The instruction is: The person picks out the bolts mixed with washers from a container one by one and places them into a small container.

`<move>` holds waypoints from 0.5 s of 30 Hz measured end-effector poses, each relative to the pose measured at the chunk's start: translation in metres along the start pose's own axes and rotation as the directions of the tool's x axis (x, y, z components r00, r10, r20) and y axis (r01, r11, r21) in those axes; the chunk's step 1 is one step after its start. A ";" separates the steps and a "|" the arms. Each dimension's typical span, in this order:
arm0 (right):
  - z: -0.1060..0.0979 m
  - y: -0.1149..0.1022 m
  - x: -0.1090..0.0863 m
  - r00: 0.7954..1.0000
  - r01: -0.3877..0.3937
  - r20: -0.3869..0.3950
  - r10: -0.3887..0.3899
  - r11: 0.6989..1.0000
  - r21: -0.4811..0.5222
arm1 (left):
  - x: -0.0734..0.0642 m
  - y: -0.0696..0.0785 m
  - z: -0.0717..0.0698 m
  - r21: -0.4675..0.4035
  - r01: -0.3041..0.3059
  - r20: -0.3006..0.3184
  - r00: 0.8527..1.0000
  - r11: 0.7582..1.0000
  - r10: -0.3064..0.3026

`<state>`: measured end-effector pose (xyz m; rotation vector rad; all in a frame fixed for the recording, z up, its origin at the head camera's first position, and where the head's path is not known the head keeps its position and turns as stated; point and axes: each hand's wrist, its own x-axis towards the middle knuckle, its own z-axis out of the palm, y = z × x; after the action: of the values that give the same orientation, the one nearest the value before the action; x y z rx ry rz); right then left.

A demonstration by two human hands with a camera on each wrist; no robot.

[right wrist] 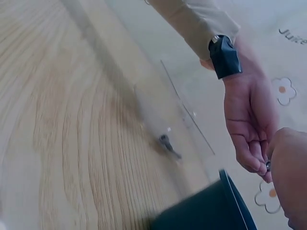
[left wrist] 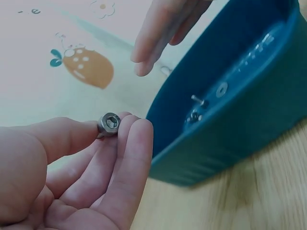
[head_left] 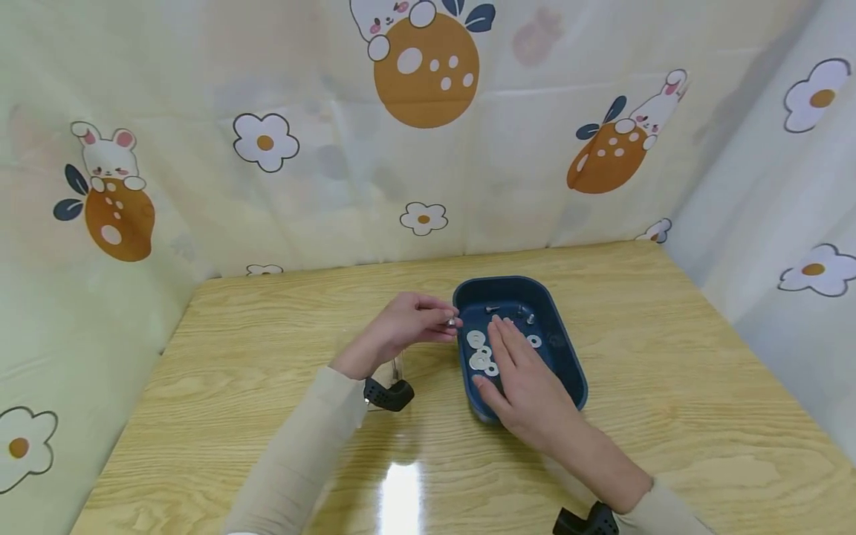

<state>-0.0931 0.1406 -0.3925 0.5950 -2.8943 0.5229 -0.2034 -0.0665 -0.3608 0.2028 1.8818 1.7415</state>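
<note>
My left hand point(head_left: 411, 325) is at the left rim of a dark blue tray point(head_left: 574, 371). It pinches a metal hex-socket bolt point(left wrist: 110, 122) between thumb and fingertips, its socket end showing in the left wrist view. Over the tray is my right hand point(head_left: 531, 386), palm down with its fingers straight, overlapping part of the contents in the head view. Flat white washers point(head_left: 479, 361) lie along the tray's left side, and small bolts point(head_left: 530, 319) lie near its far end.
Left of the tray, partly behind my left wrist, is a clear plastic container point(right wrist: 144, 108) with a dark bolt point(right wrist: 166, 142) at it. The wooden table point(head_left: 669, 371) backs onto a patterned curtain point(head_left: 321, 200), with another curtain side on the right.
</note>
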 end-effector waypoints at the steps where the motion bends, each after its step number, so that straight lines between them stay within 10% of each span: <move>1: 0.001 -0.003 0.001 1.000 0.009 -0.002 -0.009 1.000 0.000 | -0.002 -0.001 -0.003 0.001 -0.002 -0.002 1.000 1.000 0.002; 15: 0.021 -0.035 0.021 0.998 0.059 0.010 -0.059 0.997 0.044 | -0.032 -0.015 -0.042 -0.007 -0.018 -0.091 0.996 1.000 0.017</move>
<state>-0.0992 0.0953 -0.3965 0.6893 -2.8725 0.5782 -0.1931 -0.1201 -0.3654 0.1393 1.9422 1.7971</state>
